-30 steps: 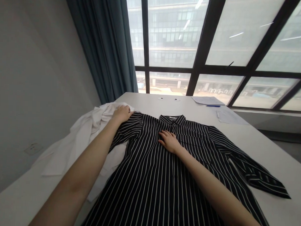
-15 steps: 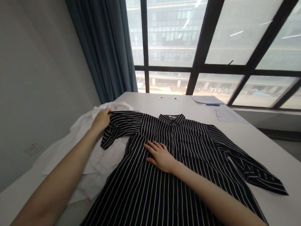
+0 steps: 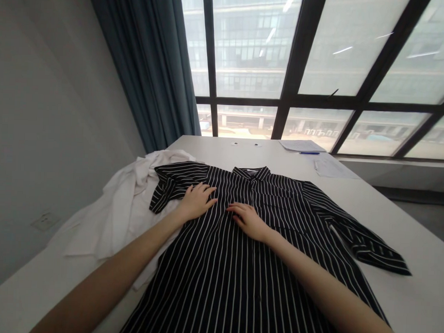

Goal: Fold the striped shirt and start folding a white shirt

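Observation:
A black shirt with white stripes (image 3: 236,269) lies front up, its collar toward the window and its buttoned front running down the middle. My left hand (image 3: 198,200) rests on the chest near the left armpit, fingers spread and holding nothing. Close beside it, my right hand (image 3: 249,221) lies on the middle of the chest, fingers extended and loosely bent, with nothing gripped. The left sleeve is bent downward over white cloth. On the other side, the right sleeve stretches out across the table. The shirt's lower end runs out of view.
Rumpled white garments (image 3: 114,211) are heaped at the left of the white table (image 3: 387,225), against the wall. Papers (image 3: 303,145) and a blue pen (image 3: 310,153) lie at the far right. A blue curtain (image 3: 149,62) hangs beside the window.
My left hand has let go of the left sleeve's end and moved right onto the chest. My right hand has shifted slightly to the right and up.

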Motion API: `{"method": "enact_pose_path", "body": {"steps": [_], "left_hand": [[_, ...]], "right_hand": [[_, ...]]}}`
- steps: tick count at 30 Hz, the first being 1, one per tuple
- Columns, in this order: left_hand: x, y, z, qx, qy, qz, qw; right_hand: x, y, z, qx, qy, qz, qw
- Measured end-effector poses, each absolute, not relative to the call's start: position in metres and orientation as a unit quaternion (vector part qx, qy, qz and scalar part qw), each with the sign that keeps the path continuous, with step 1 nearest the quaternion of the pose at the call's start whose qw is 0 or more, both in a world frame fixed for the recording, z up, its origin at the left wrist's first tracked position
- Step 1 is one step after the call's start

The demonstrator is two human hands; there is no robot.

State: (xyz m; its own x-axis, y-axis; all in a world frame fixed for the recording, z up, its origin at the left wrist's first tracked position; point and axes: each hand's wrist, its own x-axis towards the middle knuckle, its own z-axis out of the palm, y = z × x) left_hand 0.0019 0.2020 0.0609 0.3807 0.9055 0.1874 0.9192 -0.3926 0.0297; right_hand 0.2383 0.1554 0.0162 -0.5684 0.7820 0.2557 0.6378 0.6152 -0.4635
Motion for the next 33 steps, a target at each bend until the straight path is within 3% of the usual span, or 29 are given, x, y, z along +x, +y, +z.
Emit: {"method": "enact_pose_path", "body": {"steps": [3, 5, 10, 15, 19, 25, 33], "left_hand": [[-0.004, 0.197, 0.033, -0.833, -0.548, -0.052, 0.052], [-0.013, 0.200, 0.023, -0.840, -0.536, -0.055, 0.063], [-0.023, 0.208, 0.016, -0.839, -0.533, -0.064, 0.093], [-0.018, 0.205, 0.019, -0.834, -0.528, -0.077, 0.139], [-0.025, 0.180, 0.021, -0.819, -0.540, -0.135, 0.140], [-0.062, 0.101, 0.016, -0.769, -0.569, -0.290, -0.028], [-0.063, 0.038, 0.031, -0.663, -0.638, -0.308, -0.242]], "right_hand": [[0.283, 0.162, 0.008, -0.496, -0.841, 0.060, 0.207], [0.324, 0.168, -0.001, -0.578, -0.802, 0.015, 0.151], [0.426, 0.175, -0.018, -0.699, -0.709, -0.001, 0.090], [0.460, 0.167, -0.017, -0.714, -0.695, -0.017, 0.081], [0.446, 0.133, -0.018, -0.667, -0.731, -0.073, 0.121], [0.444, 0.052, -0.019, -0.581, -0.794, -0.003, 0.180], [0.516, -0.008, -0.029, -0.716, -0.626, 0.046, 0.304]]}}
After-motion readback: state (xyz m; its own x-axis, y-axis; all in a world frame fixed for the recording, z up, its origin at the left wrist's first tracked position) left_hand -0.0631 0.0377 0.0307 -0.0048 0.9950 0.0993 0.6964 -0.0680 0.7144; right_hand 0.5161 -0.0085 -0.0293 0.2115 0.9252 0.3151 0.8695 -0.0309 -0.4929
